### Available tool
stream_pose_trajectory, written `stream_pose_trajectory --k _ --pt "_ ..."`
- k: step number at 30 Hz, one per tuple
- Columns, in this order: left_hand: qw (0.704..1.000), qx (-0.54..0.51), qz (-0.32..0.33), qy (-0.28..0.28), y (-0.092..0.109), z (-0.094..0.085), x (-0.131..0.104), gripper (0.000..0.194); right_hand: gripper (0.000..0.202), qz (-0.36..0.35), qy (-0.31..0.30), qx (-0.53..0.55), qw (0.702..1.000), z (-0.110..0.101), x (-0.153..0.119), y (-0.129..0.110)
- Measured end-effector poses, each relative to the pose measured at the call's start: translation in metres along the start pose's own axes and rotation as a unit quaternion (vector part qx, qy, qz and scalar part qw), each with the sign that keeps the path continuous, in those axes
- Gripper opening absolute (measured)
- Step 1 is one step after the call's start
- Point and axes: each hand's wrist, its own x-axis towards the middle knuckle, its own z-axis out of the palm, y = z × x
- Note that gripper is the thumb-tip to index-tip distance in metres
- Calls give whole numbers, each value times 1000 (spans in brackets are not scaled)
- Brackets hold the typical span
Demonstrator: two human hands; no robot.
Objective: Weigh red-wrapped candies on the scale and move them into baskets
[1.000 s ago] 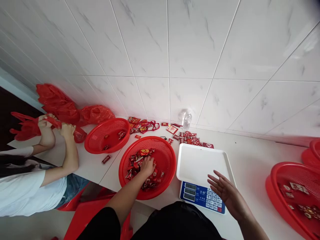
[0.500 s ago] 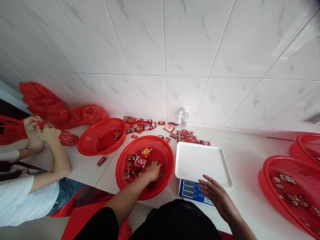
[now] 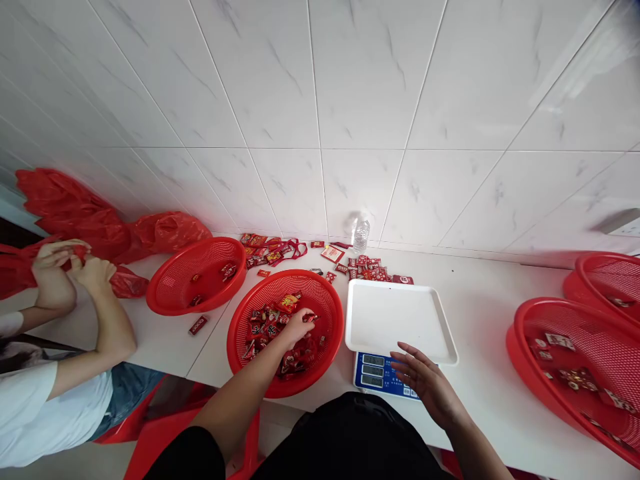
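My left hand (image 3: 297, 329) is inside the middle red basket (image 3: 327, 293), just above its pile of wrapped sweets (image 3: 270, 327). Its fingers are closed on a small wrapped sweet (image 3: 310, 318), red with dark and pale print, held at the fingertips. Over the blue front panel of the scale (image 3: 373, 371), my right hand (image 3: 430, 383) hangs open with fingers stretched out, holding nothing. The white tray (image 3: 400, 320) on top of the scale has nothing on it. My right hand partly hides the keypad.
A co-worker's hands (image 3: 75, 263) grip red plastic at far left, beside red bags (image 3: 170, 230). Another red basket (image 3: 160, 283) stands left, larger ones (image 3: 525, 333) right. Packets (image 3: 367, 269) and a clear bottle (image 3: 361, 235) lie or stand near the wall.
My left hand has risen from the sweets and now shows a small wrapped sweet at its fingertips. My right hand stays over the scale. The whole view has shifted slightly.
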Motion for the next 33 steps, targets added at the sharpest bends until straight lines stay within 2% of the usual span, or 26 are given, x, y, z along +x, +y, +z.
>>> stream_pose_trajectory --k 2,4,7,10,12,14,16,18,20,21,23,27,29,31,33 --pt "992 -119 -24 -31 19 -1 -5 33 49 2 3 -1 1000 1 1 0" --pt "983 -172 -7 -67 39 5 -8 38 49 3 5 -4 1000 2 2 -1" --pt "974 -191 31 -120 68 27 -9 45 48 -1 9 -8 1000 2 3 -1" --pt "966 -202 57 -149 90 54 -6 59 47 -5 7 -8 1000 1 3 -1" --pt "964 -206 71 -153 99 67 -5 67 47 -6 7 -7 1000 -1 2 -1" --pt "971 -185 91 -124 102 74 -2 66 46 -6 11 -7 1000 -3 0 -1" --pt "980 -146 126 -46 97 73 4 52 46 -5 16 -7 1000 -6 -2 0" --pt "982 -101 156 47 84 68 11 36 47 -4 22 -7 1000 -7 -3 0" --pt "981 -38 151 119 63 58 17 27 47 -2 27 -6 1000 -8 -3 1" --pt "981 8 135 138 50 52 18 27 48 -1 29 -6 1000 -8 -3 2" --pt "980 124 94 124 23 40 16 36 48 0 29 -7 1000 -8 -2 2" --pt "951 308 5 -38 -17 24 -3 75 48 5 24 -10 1000 -4 1 0" --pt "934 348 15 -81 -26 22 -13 75 48 7 22 -11 1000 -1 3 -2" --pt "928 363 43 -76 -28 23 -19 67 49 9 20 -14 1000 2 5 -3" --pt "935 349 46 -52 -26 27 -21 55 49 10 16 -19 1000 5 6 -3"
